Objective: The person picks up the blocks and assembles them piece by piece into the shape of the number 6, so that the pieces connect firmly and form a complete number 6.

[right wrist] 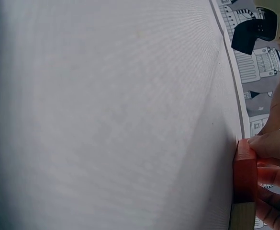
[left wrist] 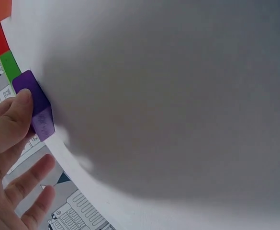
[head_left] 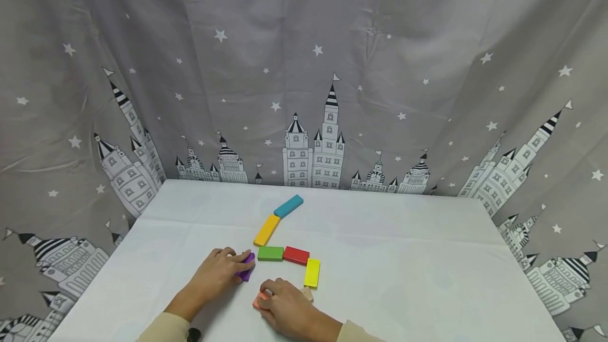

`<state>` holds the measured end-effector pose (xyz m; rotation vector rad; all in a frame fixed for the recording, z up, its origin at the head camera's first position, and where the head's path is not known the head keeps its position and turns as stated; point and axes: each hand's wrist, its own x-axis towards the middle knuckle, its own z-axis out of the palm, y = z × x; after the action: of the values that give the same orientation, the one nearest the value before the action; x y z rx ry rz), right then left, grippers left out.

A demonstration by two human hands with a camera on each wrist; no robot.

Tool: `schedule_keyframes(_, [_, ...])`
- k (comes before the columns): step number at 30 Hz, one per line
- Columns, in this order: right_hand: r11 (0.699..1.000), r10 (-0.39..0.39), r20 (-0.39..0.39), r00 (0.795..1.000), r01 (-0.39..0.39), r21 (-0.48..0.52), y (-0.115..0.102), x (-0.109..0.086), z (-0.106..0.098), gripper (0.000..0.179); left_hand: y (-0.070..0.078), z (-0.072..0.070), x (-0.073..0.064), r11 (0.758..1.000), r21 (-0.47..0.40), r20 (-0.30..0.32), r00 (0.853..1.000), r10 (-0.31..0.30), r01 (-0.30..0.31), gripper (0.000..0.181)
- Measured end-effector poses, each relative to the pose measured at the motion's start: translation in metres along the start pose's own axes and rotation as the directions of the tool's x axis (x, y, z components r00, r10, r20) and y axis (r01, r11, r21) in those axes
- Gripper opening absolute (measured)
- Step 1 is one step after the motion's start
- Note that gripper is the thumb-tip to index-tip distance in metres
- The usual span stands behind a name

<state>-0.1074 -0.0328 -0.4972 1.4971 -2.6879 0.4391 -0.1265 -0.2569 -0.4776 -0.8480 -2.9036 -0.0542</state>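
My left hand (head_left: 218, 274) pinches a purple block (head_left: 246, 268) on the table, left of a green block (head_left: 271, 254). In the left wrist view the thumb presses on the purple block (left wrist: 33, 98) while two other fingers stand away from it. My right hand (head_left: 290, 307) grips an orange-pink block (head_left: 260, 300) at the front. That block looks red in the right wrist view, where the orange-pink block (right wrist: 245, 172) meets the end of a plain wooden block (right wrist: 242, 215). The right hand partly hides the wooden block in the head view.
A curved line of blocks lies on the white table (head_left: 404, 268): blue (head_left: 288, 206), orange-yellow (head_left: 267, 230), green, red (head_left: 296, 256) and yellow (head_left: 312, 273). A grey curtain (head_left: 380, 67) with printed castles hangs behind the table.
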Motion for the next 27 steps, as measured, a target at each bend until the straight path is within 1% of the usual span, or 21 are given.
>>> schedule_keyframes(7, [1.000,0.004,0.019,1.000,-0.004,0.005,0.000,0.001,0.001,0.020,-0.004,-0.002,0.003,1.000,-0.011,0.038,0.999,-0.004,0.005,0.041])
schedule_keyframes(11, [1.000,-0.005,0.018,1.000,0.005,-0.003,0.001,0.001,0.001,0.019,-0.007,-0.002,0.006,1.000,-0.005,0.040,0.999,-0.004,0.004,0.039])
schedule_keyframes(16, [1.000,-0.008,0.009,1.000,0.009,-0.009,0.001,0.000,0.001,0.019,-0.010,-0.002,0.009,1.000,-0.010,0.051,0.999,-0.006,0.006,0.041])
schedule_keyframes(24, [1.000,-0.015,0.001,1.000,0.015,-0.011,0.001,0.000,0.001,0.018,-0.013,-0.003,0.014,0.999,-0.033,0.072,0.997,-0.010,0.013,0.042])
schedule_keyframes(27, [1.000,-0.017,0.002,1.000,0.017,-0.017,0.001,0.000,0.001,0.018,-0.014,-0.002,0.015,0.999,-0.034,0.077,0.997,-0.003,0.006,0.042])
